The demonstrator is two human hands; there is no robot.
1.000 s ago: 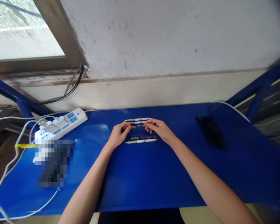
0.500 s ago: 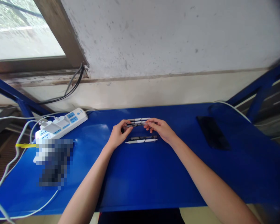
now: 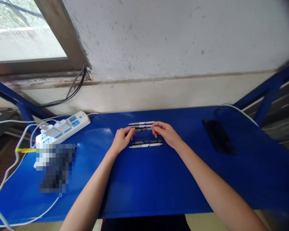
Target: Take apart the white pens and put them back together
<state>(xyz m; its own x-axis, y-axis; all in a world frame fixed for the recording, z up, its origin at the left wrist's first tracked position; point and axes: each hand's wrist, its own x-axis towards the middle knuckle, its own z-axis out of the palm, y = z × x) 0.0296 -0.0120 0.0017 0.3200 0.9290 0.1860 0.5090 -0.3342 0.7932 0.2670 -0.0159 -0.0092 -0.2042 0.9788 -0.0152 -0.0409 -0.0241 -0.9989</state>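
On the blue table, several slim pens lie crosswise in two groups between my hands. The farther group has a white pen at the back and a darker pen at its near side. My left hand is closed, thumb and fingers pinching the left end of that darker pen. My right hand has its fingertips pinched at the same pen's right end, covering the tips there. Closer to me, a dark pen and a white pen lie side by side, apart from both hands.
A white power strip with plugs and cables sits at the table's left. In front of it is a blurred-out dark object. A black flat object lies on the right. Blue frame bars and a wall bound the table.
My left fingers have drawn slightly away from the rear pens, so the back pen's left tip now shows. My right hand has barely moved.
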